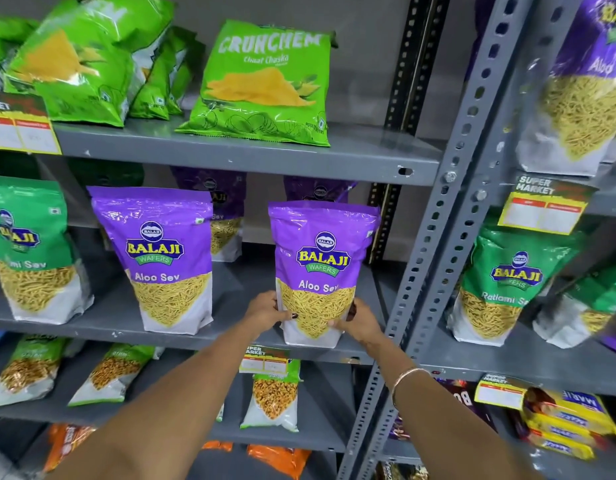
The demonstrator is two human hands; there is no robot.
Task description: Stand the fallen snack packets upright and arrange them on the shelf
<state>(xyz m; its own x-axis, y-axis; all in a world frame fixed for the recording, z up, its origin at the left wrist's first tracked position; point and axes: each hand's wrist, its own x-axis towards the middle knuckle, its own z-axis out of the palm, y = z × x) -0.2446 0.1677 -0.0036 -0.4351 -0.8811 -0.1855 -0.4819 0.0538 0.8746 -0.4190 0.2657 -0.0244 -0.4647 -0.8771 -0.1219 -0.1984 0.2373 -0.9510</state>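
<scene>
Head view: both hands' fingers clamp purple Aloo Sev packet (320, 271) upright at shelf (230, 337) front edge; open gap left.

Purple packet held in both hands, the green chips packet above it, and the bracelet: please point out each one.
Purple packet (321, 268): head view, on the logo.
Green chips packet (265, 84): head view, on the pictured chips.
Bracelet (405, 375): head view, on the band at the right wrist.

Both bare forearms reach up from the lower edge of the frame and converge just below centre. Left hand (265, 311) cupped, thumb forward, fingers (288, 316) curled inward against what it grips. Right hand (360, 322) mirrors it, palm turned inward, fingers wrapped. Thin bangle on the right wrist. Hands level, set apart.
</scene>
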